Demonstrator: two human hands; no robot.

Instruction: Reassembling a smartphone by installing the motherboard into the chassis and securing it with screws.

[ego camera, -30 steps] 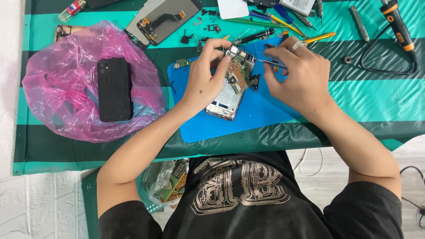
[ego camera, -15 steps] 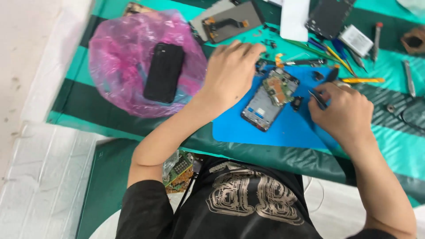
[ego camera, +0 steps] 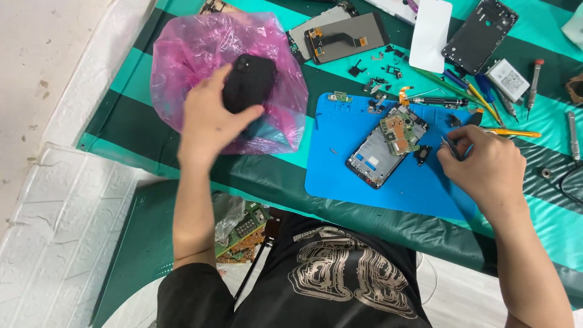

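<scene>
My left hand (ego camera: 209, 118) grips a black phone (ego camera: 248, 82) that lies on a pink plastic bag (ego camera: 200, 45). An opened phone frame (ego camera: 379, 152) with an exposed green circuit board (ego camera: 401, 129) rests on a blue work mat (ego camera: 346, 121). At the mat's right side my right hand (ego camera: 489, 167) pinches a pair of thin metal tweezers (ego camera: 450, 146), tips near a small dark part (ego camera: 423, 155).
A phone screen panel (ego camera: 343, 36), a white sheet (ego camera: 430, 27), a black back cover (ego camera: 480, 33), a battery (ego camera: 507, 79), screwdrivers (ego camera: 534, 82) and small loose parts lie at the back of the green striped table cover (ego camera: 121, 121). Circuit boards (ego camera: 246, 228) sit in a bag below the table edge.
My left hand left the opened phone and reached over to the black phone on the pink bag, closing on it. My right hand drew back to the mat's right side. The view shifted left.
</scene>
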